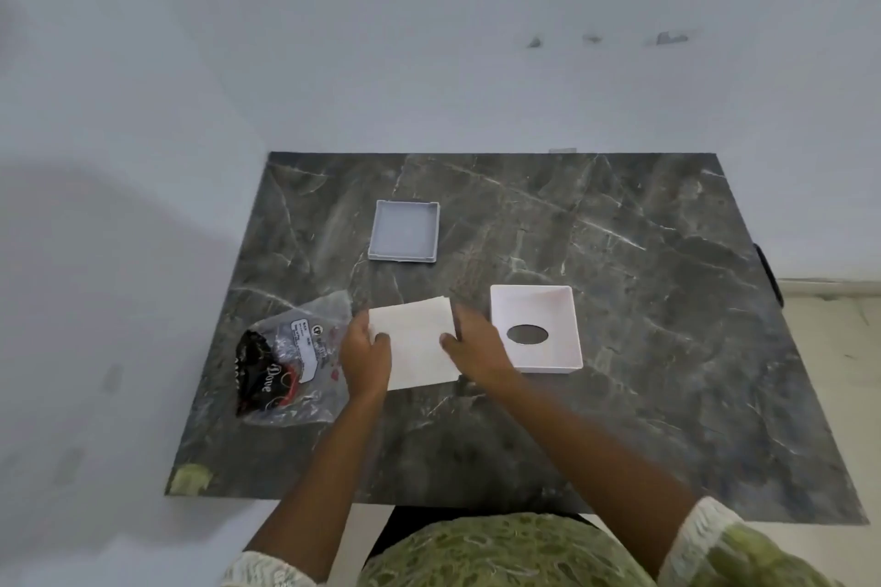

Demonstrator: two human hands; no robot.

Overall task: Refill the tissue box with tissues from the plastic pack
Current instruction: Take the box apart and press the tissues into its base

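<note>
A white stack of tissues (pixel 415 338) lies flat on the dark marble table (pixel 619 348). My left hand (pixel 364 355) grips its left edge and my right hand (pixel 476 346) grips its right edge, thumbs on top. The crumpled plastic pack (pixel 286 362), clear with black and red print, lies just left of my left hand. To the right, the white tissue box shell (pixel 536 329) lies upside down and open, its oval slot showing against the table. The grey box base (pixel 404 237) sits apart at the back.
A pale wall rises behind and to the left of the table. The table's near edge runs just in front of my green patterned clothing. A dark object (pixel 768 272) sticks out at the table's right edge.
</note>
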